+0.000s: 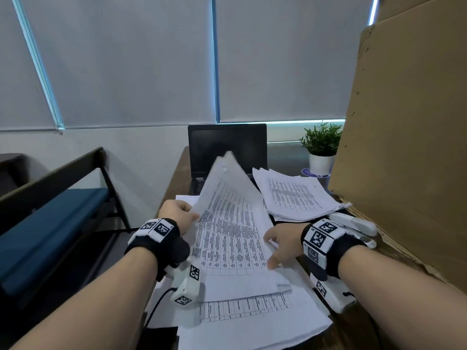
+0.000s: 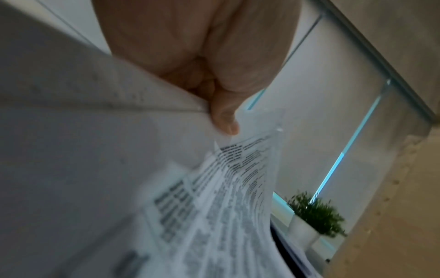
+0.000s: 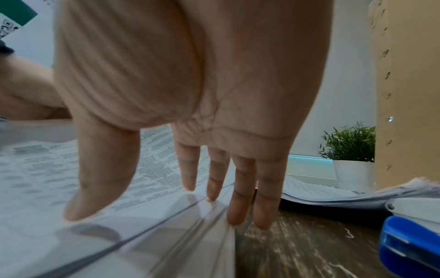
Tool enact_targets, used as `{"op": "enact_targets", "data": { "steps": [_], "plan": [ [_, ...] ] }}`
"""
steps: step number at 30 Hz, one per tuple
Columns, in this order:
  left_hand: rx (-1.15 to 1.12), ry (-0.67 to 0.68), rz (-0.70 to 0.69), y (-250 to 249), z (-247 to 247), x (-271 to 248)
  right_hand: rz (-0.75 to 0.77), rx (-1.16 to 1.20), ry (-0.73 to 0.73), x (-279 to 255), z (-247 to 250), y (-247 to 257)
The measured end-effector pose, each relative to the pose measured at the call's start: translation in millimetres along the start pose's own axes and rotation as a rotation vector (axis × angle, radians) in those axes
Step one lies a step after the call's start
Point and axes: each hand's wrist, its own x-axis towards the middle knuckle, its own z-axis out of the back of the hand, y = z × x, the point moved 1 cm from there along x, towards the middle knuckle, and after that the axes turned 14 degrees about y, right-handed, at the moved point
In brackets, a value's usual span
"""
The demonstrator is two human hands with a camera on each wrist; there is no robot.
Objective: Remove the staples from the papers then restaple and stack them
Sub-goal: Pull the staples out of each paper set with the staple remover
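L hand is pinching the left edge of a printed sheet, thumb curled over the top face, other fingers hidden behind the paper. The sheet is rising from that pinch, its far corner tilted up in front of the laptop, near end drooping back to the papers spread flat under both hands. Motion blur in the L wrist view, so can't tell if a staple is still in.

R of the pinch, R hand is lying palm-down w/ straight, relaxed fingers, holding nothing. Fingertips are touching the sheet's right edge where it's meeting the papers below; thumb is hovering just over the print, w/ the two outer fingers over the bare desk.

Further R of that hand, a second stack is sitting on the desk, well apart from the L grip. Just beside the R wrist a white stapler is lying next to a blue tool, kind unclear. Beyond: potted plant, then a cardboard panel standing at the far R.
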Motion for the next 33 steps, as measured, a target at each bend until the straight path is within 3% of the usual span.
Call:
{"op": "enact_targets", "data": {
  "steps": [8,13,15,19,21,25,30,33],
  "plan": [
    [-0.419,-0.048,-0.181,-16.7,24.2,-26.2,0.115,0.615,-0.406,-13.4,25.4,-9.1],
    [-0.607,0.024,-0.316,-40.1,34.9,-55.4,0.346,0.951,-0.66,-46.1,42.1,4.0],
    [-0.584,0.06,-0.348,-57.9,38.4,-71.4,0.399,0.987,-0.738,-60.1,46.5,11.9],
    [-0.589,-0.027,-0.477,-92.6,40.8,-101.1,0.403,0.945,-0.847,-78.7,51.2,20.2],
    [-0.569,-0.054,-0.506,-103.2,39.6,-105.7,0.385,0.922,-0.829,-86.4,48.7,20.8],
    [-0.556,-0.075,-0.461,-109.8,31.8,-105.8,0.289,0.647,-0.616,-87.4,34.5,7.9],
    [-0.564,-0.098,-0.425,-117.1,24.8,-93.6,-0.104,0.213,-0.294,-75.2,6.6,-20.4],
    [-0.54,-0.08,-0.413,-120.6,16.7,-85.1,-0.189,0.121,-0.185,-57.2,-12.2,-35.5]
  ]
}}
